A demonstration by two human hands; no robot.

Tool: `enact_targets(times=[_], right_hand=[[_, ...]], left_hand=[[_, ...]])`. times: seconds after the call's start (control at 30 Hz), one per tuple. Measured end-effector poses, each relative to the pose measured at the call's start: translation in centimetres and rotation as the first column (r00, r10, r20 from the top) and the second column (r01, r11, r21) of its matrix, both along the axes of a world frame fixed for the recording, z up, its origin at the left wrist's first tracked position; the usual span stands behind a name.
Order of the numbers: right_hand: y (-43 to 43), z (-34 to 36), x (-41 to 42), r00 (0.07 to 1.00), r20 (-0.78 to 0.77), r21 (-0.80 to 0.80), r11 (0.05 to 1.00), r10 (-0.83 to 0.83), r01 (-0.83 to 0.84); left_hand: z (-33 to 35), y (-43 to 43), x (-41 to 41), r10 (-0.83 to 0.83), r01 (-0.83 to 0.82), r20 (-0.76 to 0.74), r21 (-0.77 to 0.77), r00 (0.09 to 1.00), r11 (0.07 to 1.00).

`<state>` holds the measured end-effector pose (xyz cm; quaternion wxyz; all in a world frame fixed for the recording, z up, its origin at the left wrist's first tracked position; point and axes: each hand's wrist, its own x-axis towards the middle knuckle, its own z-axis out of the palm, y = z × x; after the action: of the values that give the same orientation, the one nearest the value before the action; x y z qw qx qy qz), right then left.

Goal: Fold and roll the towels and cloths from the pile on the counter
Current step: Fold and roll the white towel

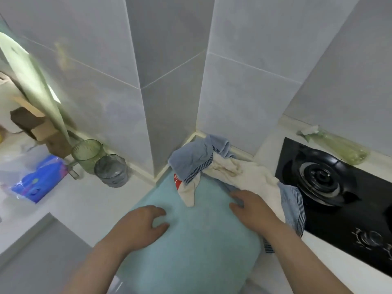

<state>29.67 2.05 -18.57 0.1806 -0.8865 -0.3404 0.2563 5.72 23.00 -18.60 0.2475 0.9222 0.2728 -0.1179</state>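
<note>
Both forearms are reaching in from the bottom of the frame, bare and angled toward the middle. The left hand [142, 223] is resting palm down on the lower-centre part of a teal towel [191, 247], its fingers [158, 210] bending loosely and spreading apart, with the thumb standing away from them and the tips touching the cloth. The right hand [252, 206] is lying at the towel's right edge, its fingers [237, 195] staying close together and nearly straight, pointing toward the upper left and pressing on the fabric just beside the pile. The teal towel is lying spread over the white table [84, 200] in the lower centre, soft and plush, with a rounded near corner hanging toward the table's edge. Above it, in the corner of the grey tiled wall [169, 60], the pile is sitting crumpled: a thin blue cloth [191, 160] with a dark striped hem is draping over a cream cloth [246, 175] showing yellowish stains, and a white cloth [187, 194] with a red label is trailing onto the towel. At the right, a glossy black glass stove [339, 219] with a round burner is filling the frame's edge. At the left, a translucent green cup [87, 151] and a smoky grey cup [111, 170] are standing side by side near the wall.
</note>
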Motion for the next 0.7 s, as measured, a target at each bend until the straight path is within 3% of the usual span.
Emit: enact_targets(times=[0.23, 0.43, 0.53, 0.7], right_hand=[[1.1, 0.2, 1.7, 0.989, 0.123, -0.078, 0.994, 0.081, -0.072], [3.3, -2.7, 6.1, 0.935, 0.349, -0.118, 0.993, 0.065, -0.025], [3.5, -5.0, 8.3, 0.943, 0.332, -0.200, 0.979, 0.023, 0.047], [4.1, -7.3, 11.5, 0.968, 0.233, -0.040, 0.994, -0.093, 0.105]], left_hand=[[-0.7, 1.8, 6.4, -0.198, 0.198, -0.009, -0.027, 0.980, 0.980], [-1.6, 2.0, 14.8, -0.291, 0.294, 0.105, -0.012, 0.951, 0.956], [-3.2, 1.2, 18.3, -0.345, 0.349, 0.182, 0.005, 0.921, 0.937], [-7.2, 1.2, 21.4, -0.332, 0.336, 0.285, 0.034, 0.899, 0.941]])
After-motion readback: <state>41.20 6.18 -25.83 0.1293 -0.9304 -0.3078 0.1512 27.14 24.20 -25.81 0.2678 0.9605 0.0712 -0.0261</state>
